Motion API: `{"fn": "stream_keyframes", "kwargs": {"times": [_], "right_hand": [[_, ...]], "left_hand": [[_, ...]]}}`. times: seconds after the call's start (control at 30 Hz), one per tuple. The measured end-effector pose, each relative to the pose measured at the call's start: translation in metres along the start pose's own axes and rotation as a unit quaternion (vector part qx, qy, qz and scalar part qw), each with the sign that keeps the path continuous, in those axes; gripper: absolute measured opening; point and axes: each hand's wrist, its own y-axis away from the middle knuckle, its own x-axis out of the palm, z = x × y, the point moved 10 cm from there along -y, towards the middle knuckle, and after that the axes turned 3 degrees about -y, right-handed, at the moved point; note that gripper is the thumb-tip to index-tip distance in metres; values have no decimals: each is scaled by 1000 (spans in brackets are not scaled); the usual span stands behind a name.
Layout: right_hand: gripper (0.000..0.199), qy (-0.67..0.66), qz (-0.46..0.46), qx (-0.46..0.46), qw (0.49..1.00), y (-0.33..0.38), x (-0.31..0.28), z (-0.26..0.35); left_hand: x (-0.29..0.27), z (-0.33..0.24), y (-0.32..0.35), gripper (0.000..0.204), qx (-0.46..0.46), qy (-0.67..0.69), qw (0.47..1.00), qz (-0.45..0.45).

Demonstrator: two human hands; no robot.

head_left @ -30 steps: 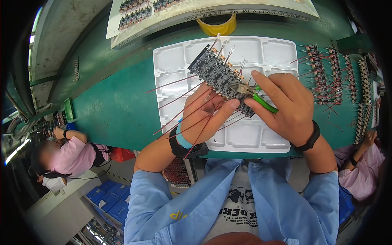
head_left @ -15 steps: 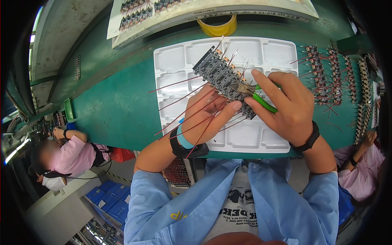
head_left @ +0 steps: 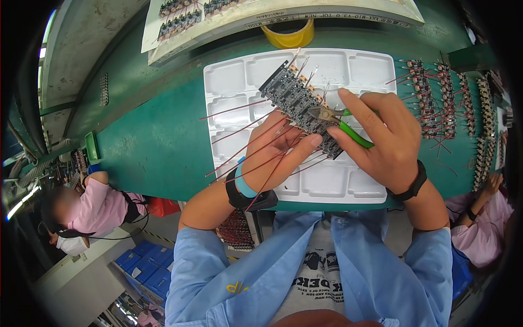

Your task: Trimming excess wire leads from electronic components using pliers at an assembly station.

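My left hand (head_left: 277,150) is closed on a long black circuit board panel (head_left: 294,103), held tilted above a white compartment tray (head_left: 225,77). Dark red wires (head_left: 239,129) stick out from the panel's near-left side, and clear-tipped leads (head_left: 311,74) rise from its far edge. Green-handled cutting pliers (head_left: 355,135) are in the grip of my right hand (head_left: 389,141). Their metal jaws lie against the panel's face near its middle; whether they pinch a lead is too small to tell. The index finger of that hand is raised off the handle.
Rows of wired boards (head_left: 422,101) lie on the green bench (head_left: 158,150) to the right. Beyond the tray are a yellow tape roll (head_left: 289,37) and a raised board (head_left: 218,34) with a sheet on it. People in pink sit at left (head_left: 101,204) and right (head_left: 479,229).
The pliers and my right hand have shifted very slightly, and the panel has moved a touch to the right. Both grips stay the same. The person at left has moved an arm.
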Motion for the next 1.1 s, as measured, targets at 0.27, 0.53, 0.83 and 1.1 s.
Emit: {"fn": "stream_keyframes", "kwargs": {"times": [0.27, 0.53, 0.83, 1.1], "right_hand": [[58, 13, -7, -3, 1000, -1, 0, 1], [57, 4, -10, 5, 1000, 2, 2, 0], [57, -15, 1, 4, 1000, 3, 2, -1], [57, 3, -10, 3, 1000, 1, 0, 0]], "left_hand": [[2, 2, 3, 48, -17, -56, 998, 15], [7, -5, 2, 47, 6, -58, 997, 42], [5, -4, 3, 48, -5, -49, 998, 26], [5, -2, 2, 48, -11, -46, 999, 24]]}}
